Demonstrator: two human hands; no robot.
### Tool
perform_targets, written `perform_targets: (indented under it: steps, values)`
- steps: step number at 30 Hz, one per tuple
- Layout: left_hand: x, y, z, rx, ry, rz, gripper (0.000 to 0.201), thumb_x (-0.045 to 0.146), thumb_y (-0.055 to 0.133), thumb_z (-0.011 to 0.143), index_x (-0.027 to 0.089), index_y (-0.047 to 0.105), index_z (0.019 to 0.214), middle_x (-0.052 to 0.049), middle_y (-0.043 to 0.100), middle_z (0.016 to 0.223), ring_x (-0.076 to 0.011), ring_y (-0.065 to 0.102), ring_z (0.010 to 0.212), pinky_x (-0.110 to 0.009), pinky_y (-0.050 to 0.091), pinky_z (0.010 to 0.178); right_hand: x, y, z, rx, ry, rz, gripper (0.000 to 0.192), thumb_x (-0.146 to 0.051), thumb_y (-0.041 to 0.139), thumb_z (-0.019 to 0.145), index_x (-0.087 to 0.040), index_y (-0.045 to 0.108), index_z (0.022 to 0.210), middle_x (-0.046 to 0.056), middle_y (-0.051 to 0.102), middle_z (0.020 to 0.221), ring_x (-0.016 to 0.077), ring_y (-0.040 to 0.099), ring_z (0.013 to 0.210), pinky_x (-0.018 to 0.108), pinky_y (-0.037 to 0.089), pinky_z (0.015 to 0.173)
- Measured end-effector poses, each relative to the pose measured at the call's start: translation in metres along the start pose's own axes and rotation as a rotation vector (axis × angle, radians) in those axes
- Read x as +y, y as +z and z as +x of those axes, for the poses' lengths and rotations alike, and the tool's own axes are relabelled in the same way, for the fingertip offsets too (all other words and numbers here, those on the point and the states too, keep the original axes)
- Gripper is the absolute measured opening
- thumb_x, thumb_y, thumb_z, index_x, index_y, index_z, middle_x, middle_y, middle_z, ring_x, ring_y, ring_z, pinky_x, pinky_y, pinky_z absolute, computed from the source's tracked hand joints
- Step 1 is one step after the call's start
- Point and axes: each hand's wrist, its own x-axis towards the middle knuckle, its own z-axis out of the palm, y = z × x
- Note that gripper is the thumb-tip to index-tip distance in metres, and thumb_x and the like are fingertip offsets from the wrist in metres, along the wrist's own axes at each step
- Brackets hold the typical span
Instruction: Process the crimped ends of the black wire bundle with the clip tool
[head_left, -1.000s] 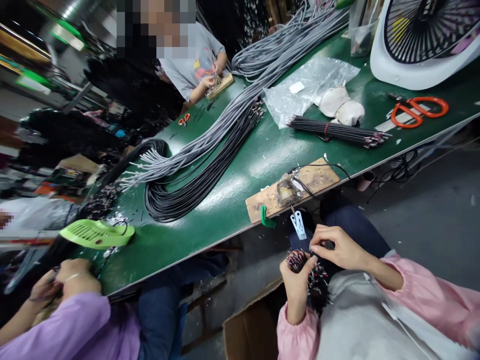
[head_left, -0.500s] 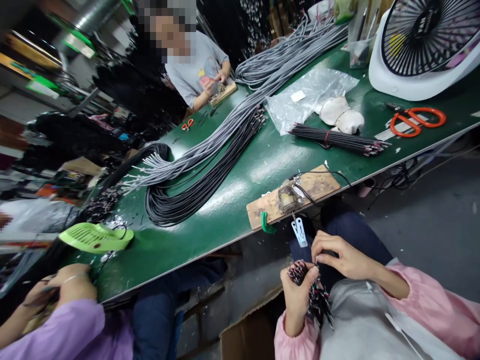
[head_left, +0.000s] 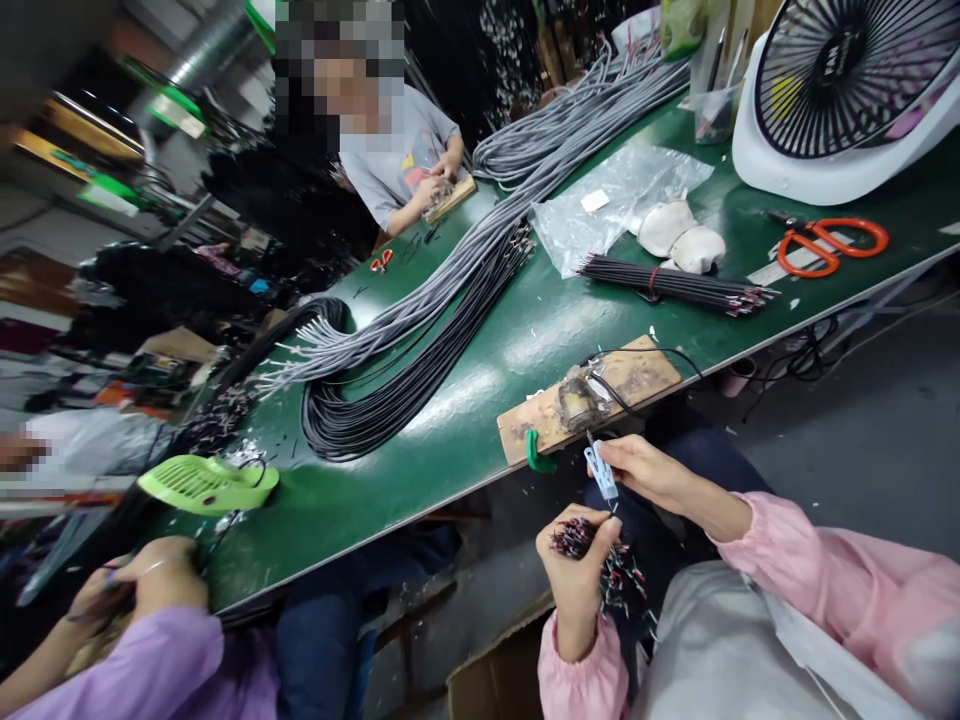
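My left hand is closed around a bundle of short dark wires with red and white ends, over my lap. One wire end sticks up by the thumb, just below a light-blue clothespin. My right hand pinches the upper part of that clothespin, which hangs at the front edge of a wooden board. A worn block is fixed on the board, and a green clamp sits at its left end. Whether the wire end touches the clothespin, I cannot tell.
On the green table lie grey cables, black cables, a tied wire bundle and orange scissors. A white fan stands at right. A co-worker in purple sits left; another person works opposite.
My right hand has moved up and left from the wires beside my left hand to the clothespin and now grips it. My left hand has shifted slightly left with the bundle.
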Motion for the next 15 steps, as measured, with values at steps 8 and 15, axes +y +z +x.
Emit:
perform_targets:
  steps: [8,15]
  values:
    - [0.000,0.005,0.006,-0.057,-0.112,-0.038,0.012,0.023,0.069,0.072,0.012,0.067,0.068,0.003,0.055,0.047,-0.0098,0.051,0.041,-0.022,0.042,0.045,0.005,0.005,-0.003,-0.041,0.028,0.230,0.038,-0.047,0.068,0.073,-0.010,0.065,0.068,0.001,0.059,0.063,0.0081,0.049,0.055,0.021,0.036,0.055]
    - [0.000,0.008,0.006,-0.042,-0.118,-0.055,0.013,0.024,0.069,0.072,0.012,0.066,0.067,0.003,0.055,0.046,-0.0095,0.050,0.040,-0.022,0.041,0.045,0.021,-0.014,-0.009,-0.099,0.142,0.398,0.040,-0.049,0.055,0.083,-0.011,0.067,0.077,0.004,0.060,0.070,0.0113,0.053,0.065,0.021,0.037,0.055]
